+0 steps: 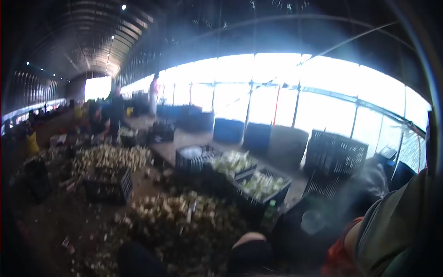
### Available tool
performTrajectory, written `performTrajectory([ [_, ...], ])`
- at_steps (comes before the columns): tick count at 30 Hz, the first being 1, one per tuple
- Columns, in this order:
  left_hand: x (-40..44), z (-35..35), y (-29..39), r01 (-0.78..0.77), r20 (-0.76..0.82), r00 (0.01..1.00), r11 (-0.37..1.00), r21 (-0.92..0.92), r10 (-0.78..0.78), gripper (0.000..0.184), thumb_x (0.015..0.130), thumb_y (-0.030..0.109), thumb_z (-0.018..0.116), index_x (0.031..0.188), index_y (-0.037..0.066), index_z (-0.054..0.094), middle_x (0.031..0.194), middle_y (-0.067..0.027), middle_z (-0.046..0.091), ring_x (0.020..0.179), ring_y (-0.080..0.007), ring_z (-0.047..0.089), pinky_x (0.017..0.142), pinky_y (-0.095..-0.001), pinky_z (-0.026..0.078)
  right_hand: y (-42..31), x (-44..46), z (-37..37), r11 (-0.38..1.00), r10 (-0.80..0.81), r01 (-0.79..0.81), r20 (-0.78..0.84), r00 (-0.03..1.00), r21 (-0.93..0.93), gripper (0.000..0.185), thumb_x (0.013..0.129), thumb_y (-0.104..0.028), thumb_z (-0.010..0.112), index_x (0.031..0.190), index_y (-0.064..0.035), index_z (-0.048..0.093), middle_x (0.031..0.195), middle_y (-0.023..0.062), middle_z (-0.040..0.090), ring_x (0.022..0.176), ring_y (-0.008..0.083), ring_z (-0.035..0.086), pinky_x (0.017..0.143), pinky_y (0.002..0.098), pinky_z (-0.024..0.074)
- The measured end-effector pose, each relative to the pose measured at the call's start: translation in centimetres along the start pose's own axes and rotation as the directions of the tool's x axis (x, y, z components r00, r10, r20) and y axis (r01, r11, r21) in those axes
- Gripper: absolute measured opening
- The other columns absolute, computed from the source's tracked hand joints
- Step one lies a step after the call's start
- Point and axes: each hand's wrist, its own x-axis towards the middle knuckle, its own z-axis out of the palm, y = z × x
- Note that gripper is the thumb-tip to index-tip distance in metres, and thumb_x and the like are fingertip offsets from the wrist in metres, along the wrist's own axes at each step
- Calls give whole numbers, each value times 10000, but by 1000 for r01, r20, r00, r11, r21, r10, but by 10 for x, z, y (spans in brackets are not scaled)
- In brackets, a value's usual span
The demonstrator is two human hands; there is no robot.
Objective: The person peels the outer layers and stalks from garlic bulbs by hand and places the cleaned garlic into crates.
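Observation:
At the lower right, a grey-green sleeve comes in, with a strip of bare wrist below its cuff. Past the wrist is my right hand, apparently in a red glove; blur and the frame's bottom edge hide its fingers. I do not see my left hand. A pile of pale, bulb-like produce lies on the ground ahead, beyond two dark, knee-like shapes at the bottom. Beside it, a dark crate holds whitish-green produce. A green bottle stands close to that crate.
Another produce heap lies farther left, behind a black crate. More crates and blue containers line the bright side wall. One person stands in the distance; another person is low near the far heap.

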Motion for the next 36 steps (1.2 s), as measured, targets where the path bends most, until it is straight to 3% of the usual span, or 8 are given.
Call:
performTrajectory([
  [18, -134, -62, -44, -142, -52, 988, 984, 106, 148, 252, 927, 188, 527, 1081, 45, 666, 1015, -110, 685, 982, -231, 653, 871, -351, 514, -8, -27, 42, 975, 25, -19, -22, 999, 221, 363, 898, -82, 526, 1217, 84, 578, 1222, 154, 621, 1067, 242, 596, 979, 349, 440],
  [21, -141, -57, -32, -124, -99, 989, 981, -151, 110, 246, 925, 183, 529, 1069, 44, 671, 1006, -110, 688, 981, -228, 656, 870, -348, 515, -15, -25, 50, 959, 56, -60, 22, 998, 276, 362, 902, -83, 522, 1215, 89, 576, 1223, 156, 620, 1069, 246, 597, 982, 351, 438],
  [24, -129, -65, -24, 26, -155, 977, 805, -593, -146, 215, 921, 223, 555, 999, 60, 673, 926, -81, 687, 928, -216, 657, 860, -343, 516, -23, -22, 62, 946, 134, -184, 198, 971, 265, 361, 906, -84, 518, 1214, 94, 575, 1225, 158, 620, 1072, 249, 597, 986, 353, 437],
  [25, -126, -74, -21, 54, -175, 958, 740, -670, -229, 206, 917, 233, 565, 976, 67, 672, 901, -70, 684, 909, -211, 657, 856, -340, 515, -28, -20, 69, 976, 127, -181, 353, 927, 123, 351, 908, -80, 525, 1211, 90, 578, 1207, 153, 627, 1063, 248, 600, 976, 353, 443],
  [28, -98, -128, -25, -301, -473, 875, 651, -697, -102, 183, 913, 258, 574, 921, 96, 660, 881, -47, 676, 854, -194, 642, 827, -326, 507, -32, -39, 92, 910, 271, -407, 631, 726, 76, 315, 889, -45, 582, 1190, 48, 603, 1119, 129, 651, 995, 211, 617, 889, 334, 481],
  [30, -112, -124, 45, -386, -611, 791, 755, -530, -25, 190, 913, 283, 583, 907, 109, 659, 865, -22, 675, 816, -158, 629, 784, -308, 499, -26, -49, 103, 815, 244, -568, 822, 515, 114, 314, 865, -24, 635, 1177, 10, 619, 1065, 118, 660, 928, 184, 630, 810, 310, 502],
  [33, -155, -84, 179, -529, -613, 764, 740, -416, 201, 210, 960, 275, 559, 1076, 114, 627, 980, -6, 668, 877, -137, 625, 825, -301, 504, -1, -83, 120, 765, 41, -621, 951, 308, 168, 312, 867, -67, 659, 1171, -11, 618, 1054, 118, 662, 876, 199, 641, 780, 305, 500],
  [36, -165, -64, 260, -669, -500, 725, 654, -352, 474, 271, 983, 239, 548, 1202, 86, 598, 1085, -24, 654, 982, -141, 623, 913, -318, 512, 5, -112, 141, 773, -31, -596, 952, 305, 216, 297, 857, -145, 657, 1123, -20, 611, 985, 166, 649, 881, 333, 638, 778, 390, 507],
])
